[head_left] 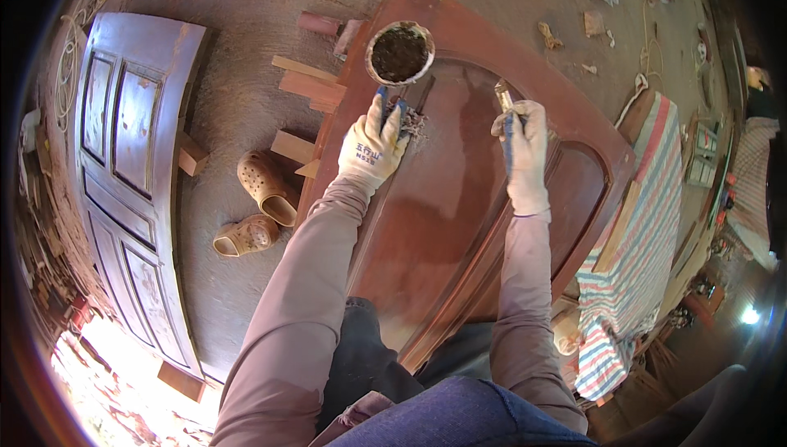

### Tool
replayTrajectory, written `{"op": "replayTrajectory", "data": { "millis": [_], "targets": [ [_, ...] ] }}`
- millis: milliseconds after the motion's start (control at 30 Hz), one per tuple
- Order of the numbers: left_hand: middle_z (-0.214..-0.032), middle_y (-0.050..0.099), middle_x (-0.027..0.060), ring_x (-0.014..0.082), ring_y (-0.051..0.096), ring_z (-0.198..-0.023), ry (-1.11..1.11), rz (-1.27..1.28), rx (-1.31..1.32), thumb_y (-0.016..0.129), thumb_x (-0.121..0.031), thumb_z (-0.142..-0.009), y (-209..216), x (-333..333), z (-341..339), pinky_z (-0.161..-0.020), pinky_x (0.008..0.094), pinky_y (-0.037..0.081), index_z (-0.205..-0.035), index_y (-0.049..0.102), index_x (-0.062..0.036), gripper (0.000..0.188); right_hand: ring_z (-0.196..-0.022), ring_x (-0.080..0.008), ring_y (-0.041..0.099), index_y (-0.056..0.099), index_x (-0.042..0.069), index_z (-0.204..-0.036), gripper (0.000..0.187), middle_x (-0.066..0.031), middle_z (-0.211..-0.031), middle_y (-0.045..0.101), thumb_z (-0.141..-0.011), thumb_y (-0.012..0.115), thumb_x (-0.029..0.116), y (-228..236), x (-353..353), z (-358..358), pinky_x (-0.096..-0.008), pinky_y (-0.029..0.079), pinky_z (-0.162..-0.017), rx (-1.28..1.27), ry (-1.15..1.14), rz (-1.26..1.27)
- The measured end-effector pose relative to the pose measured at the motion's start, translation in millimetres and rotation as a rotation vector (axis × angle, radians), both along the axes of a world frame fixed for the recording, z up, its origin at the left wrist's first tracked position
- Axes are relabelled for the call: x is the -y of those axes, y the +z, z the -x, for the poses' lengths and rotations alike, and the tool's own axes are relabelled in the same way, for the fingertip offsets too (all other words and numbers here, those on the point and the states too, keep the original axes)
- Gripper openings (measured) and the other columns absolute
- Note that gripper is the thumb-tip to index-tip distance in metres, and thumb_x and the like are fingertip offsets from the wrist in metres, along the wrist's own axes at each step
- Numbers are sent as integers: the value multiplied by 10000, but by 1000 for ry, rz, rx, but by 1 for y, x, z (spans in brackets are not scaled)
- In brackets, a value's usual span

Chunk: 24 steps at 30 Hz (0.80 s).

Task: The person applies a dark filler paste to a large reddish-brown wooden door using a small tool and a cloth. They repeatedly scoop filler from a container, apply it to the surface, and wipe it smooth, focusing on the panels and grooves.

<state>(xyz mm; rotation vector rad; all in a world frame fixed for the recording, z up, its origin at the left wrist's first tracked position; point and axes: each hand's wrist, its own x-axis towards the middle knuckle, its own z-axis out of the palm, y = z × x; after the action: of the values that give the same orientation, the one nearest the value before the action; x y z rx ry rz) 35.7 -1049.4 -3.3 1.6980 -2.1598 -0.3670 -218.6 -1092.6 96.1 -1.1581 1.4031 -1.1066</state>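
Observation:
A reddish-brown panelled wooden door lies flat in front of me. On its far left part stands a round, pale-rimmed bowl of dark brown stuff. Just below the bowl, my left hand, in a white glove with blue fingertips, is closed on a grey stringy wad against the door. Farther right, my right hand, also gloved, grips a slim tool over the panel. Its pale, metallic-looking end points away from me, and its exact kind is not clear.
A dark, shiny panelled door is at the left. Tan clogs lie between the doors, near wood blocks at my door's left edge. A striped sheet and a wooden strip lie to the right. Scraps litter the far floor.

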Motion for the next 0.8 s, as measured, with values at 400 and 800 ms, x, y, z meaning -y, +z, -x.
{"op": "replayTrajectory", "data": {
  "millis": [400,800],
  "targets": [
    [-1544,388,277,408,616,-1027,-29,25,-10,748,-201,-813,7,3,-9,-912,493,538,-1463,476,-80,715,-819,-298,681,654,188,-1251,353,-84,-940,643,-910,646,99,-39,2,-43,-433,557,-704,-1054,-5,176],
    [-1538,398,268,411,608,-1030,-38,38,-31,743,-209,-825,6,3,-9,-900,492,538,-1461,478,-68,704,-823,-302,694,676,210,-1258,410,-87,-964,649,-865,666,93,-59,1,-49,-429,574,-701,-1138,106,157]
  ]
}}
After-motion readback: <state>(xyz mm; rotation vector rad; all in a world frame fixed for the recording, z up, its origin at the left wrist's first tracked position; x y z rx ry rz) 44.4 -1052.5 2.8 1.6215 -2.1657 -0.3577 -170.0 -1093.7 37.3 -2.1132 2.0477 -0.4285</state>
